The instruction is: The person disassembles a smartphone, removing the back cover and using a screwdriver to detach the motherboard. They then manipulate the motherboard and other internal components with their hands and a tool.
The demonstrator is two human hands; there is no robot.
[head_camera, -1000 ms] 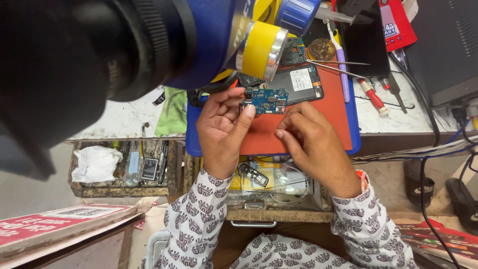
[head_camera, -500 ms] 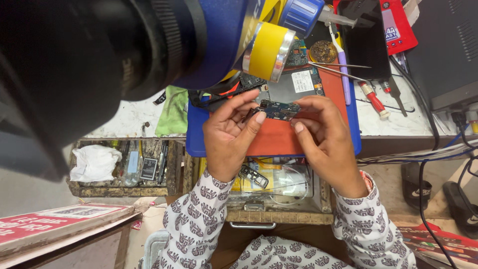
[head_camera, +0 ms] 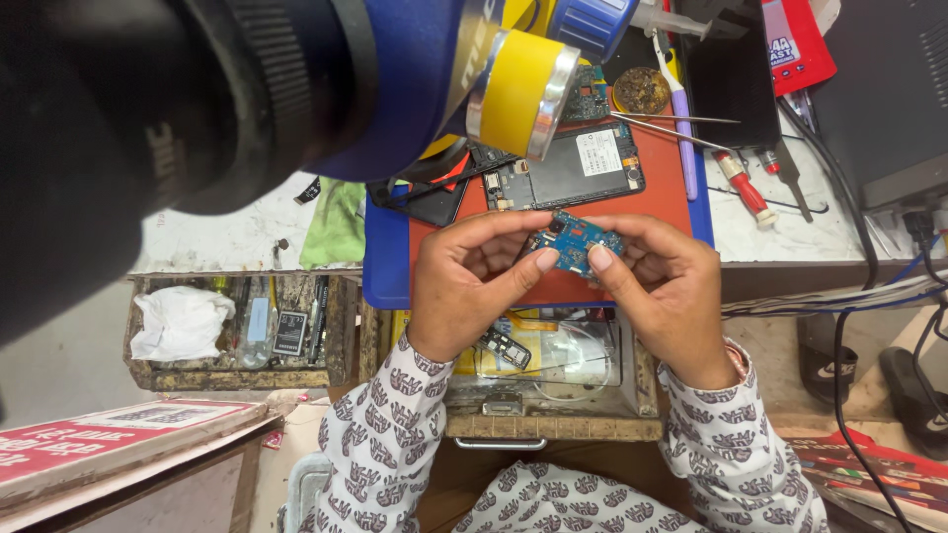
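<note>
Both your left hand (head_camera: 472,286) and right hand (head_camera: 664,286) pinched the small blue circuit board (head_camera: 578,242) between thumbs and fingertips, above the red mat (head_camera: 652,188). Squeezing unevenly could have flexed it, or dropped it into the open drawer (head_camera: 553,415) below your wrists.

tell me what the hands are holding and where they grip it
Both hands, left hand and right hand, hold a small blue circuit board by its opposite ends, pinched between thumbs and fingertips above the orange mat.

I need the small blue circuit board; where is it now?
In the head view, the blue circuit board is held between the left hand and right hand, above the orange mat.
</note>
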